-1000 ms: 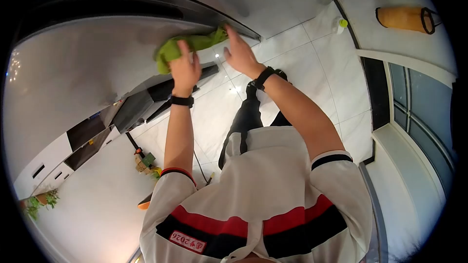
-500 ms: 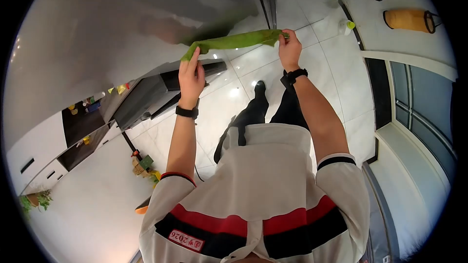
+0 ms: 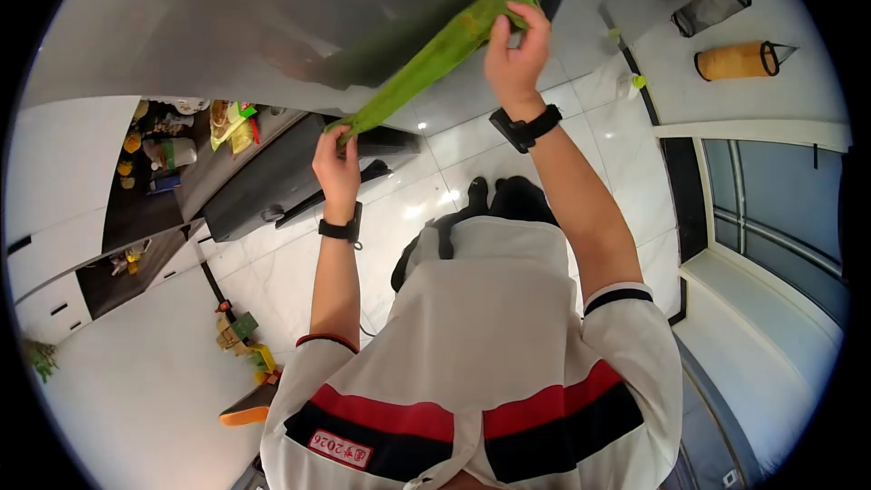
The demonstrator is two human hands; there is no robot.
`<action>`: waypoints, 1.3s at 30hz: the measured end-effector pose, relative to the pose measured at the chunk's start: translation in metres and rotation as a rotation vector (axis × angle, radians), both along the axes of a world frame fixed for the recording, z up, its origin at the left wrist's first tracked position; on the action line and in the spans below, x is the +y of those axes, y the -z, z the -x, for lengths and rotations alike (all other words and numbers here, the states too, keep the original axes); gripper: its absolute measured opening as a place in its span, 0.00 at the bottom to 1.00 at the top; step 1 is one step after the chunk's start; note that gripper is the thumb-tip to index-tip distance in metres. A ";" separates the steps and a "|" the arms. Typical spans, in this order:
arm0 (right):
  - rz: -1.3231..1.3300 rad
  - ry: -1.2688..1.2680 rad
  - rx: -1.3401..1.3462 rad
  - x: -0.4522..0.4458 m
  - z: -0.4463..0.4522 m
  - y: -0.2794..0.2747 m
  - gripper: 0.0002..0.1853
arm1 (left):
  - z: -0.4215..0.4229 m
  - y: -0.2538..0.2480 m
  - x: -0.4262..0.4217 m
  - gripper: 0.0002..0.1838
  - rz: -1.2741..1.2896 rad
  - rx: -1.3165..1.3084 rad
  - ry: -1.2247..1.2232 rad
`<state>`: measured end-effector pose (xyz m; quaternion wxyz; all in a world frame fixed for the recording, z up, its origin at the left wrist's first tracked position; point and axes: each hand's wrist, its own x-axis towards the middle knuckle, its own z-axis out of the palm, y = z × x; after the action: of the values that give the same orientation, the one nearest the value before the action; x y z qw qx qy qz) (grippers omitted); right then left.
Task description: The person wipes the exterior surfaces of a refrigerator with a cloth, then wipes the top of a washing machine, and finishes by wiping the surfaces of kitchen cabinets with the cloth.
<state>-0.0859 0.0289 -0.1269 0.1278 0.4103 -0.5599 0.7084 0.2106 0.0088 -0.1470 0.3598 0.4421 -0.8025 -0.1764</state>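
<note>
Currently pinches with the left hand (image 3: 337,172), near the lower edge of the glossy grey panel (image 3: 254,27), the green cloth (image 3: 426,65), slanting before that panel, and grips its other end with the right hand (image 3: 515,59), by the panel's right edge.

Between left hand (image 3: 337,174) and right hand (image 3: 517,59) is a matt, creased cloth (image 3: 431,65). Behind the grip, the grey panel (image 3: 245,32) looks metallic, smooth and glossy; below it, marble-like floor tiles (image 3: 610,154) gleam and the fabric shirt (image 3: 508,299) is matt.
</note>
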 end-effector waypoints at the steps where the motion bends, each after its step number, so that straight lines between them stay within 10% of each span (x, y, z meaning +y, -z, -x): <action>1: 0.067 -0.035 0.094 -0.010 -0.005 -0.018 0.16 | -0.004 0.002 0.001 0.09 -0.056 0.055 -0.024; 9: 0.092 -0.036 0.442 -0.067 -0.062 -0.093 0.25 | -0.017 -0.016 0.006 0.06 -0.274 0.514 -0.221; 20: -0.555 -0.461 0.915 -0.030 -0.050 0.049 0.31 | -0.007 -0.012 0.016 0.08 -0.327 0.425 -0.265; 29: -0.383 -0.143 0.483 -0.006 0.006 0.070 0.39 | 0.001 -0.013 0.043 0.07 -0.382 0.434 -0.213; 36: 0.221 -0.053 -0.067 -0.028 0.021 0.017 0.24 | -0.008 -0.041 0.057 0.07 -0.318 0.320 0.058; 39: 0.010 -0.098 -0.190 -0.025 0.011 -0.006 0.25 | -0.016 -0.055 0.058 0.07 -0.279 0.312 0.131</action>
<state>-0.0970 0.0038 -0.1208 0.0413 0.3674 -0.5450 0.7525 0.2269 0.0667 -0.0919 0.4030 0.4019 -0.7318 -0.3748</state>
